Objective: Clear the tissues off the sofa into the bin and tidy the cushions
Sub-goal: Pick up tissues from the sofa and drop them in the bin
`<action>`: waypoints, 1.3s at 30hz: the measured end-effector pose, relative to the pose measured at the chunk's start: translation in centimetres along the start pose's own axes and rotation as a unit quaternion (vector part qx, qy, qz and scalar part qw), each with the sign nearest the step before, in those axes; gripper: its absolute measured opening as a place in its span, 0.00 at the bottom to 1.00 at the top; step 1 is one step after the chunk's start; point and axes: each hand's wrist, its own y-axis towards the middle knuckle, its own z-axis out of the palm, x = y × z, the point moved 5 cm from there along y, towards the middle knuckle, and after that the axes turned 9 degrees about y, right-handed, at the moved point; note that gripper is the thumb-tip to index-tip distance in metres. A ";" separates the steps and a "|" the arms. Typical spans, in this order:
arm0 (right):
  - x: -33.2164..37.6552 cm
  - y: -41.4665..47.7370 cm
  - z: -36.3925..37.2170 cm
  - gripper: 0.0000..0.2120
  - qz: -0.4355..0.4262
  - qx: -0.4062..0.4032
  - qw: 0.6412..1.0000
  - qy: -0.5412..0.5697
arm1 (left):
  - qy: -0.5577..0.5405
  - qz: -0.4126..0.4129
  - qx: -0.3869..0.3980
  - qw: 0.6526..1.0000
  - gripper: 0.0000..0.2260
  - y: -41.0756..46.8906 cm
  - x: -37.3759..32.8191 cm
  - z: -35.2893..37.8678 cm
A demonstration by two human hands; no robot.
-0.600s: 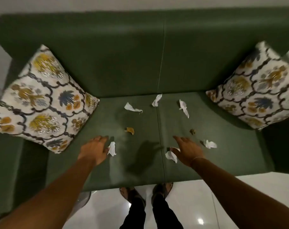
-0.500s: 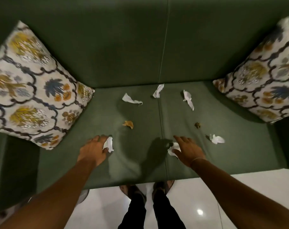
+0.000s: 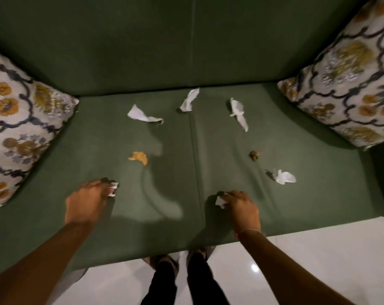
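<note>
My left hand [image 3: 88, 201] is closed around a white tissue [image 3: 113, 189] on the green sofa seat [image 3: 169, 186], left of the middle seam. My right hand [image 3: 241, 206] grips another white tissue [image 3: 220, 201] just right of the seam. Loose white tissues lie farther back: one at the left [image 3: 142, 115], one on the seam [image 3: 189, 100], one at the right [image 3: 238, 112]. A further tissue [image 3: 284, 177] lies right of my right hand. An orange scrap [image 3: 139, 157] and a small dark scrap [image 3: 254, 155] rest mid-seat. No bin is in view.
Patterned cushions lean in both sofa corners, one at the left [image 3: 17, 128] and one at the right [image 3: 349, 84]. The sofa back [image 3: 142, 45] rises behind the seat. White tiled floor [image 3: 307, 256] and my feet [image 3: 180, 260] are below the seat's front edge.
The view has moved closer to the seat. Both hands have closed their fingers on the tissues they were reaching and touching, bunching them up.
</note>
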 end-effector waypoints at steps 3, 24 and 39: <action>-1.5 0.5 -4.0 0.12 0.030 -0.082 0.995 0.039 | -0.037 0.019 -0.032 0.999 0.06 1.5 -2.4 -2.1; -13.1 3.8 -7.6 0.14 0.126 -0.126 0.980 0.089 | -0.125 -0.086 -0.040 0.988 0.11 5.0 -9.8 0.4; 12.2 -6.6 7.7 0.08 0.152 0.020 0.939 0.309 | -0.360 -0.347 -0.021 0.866 0.08 -14.6 7.1 4.2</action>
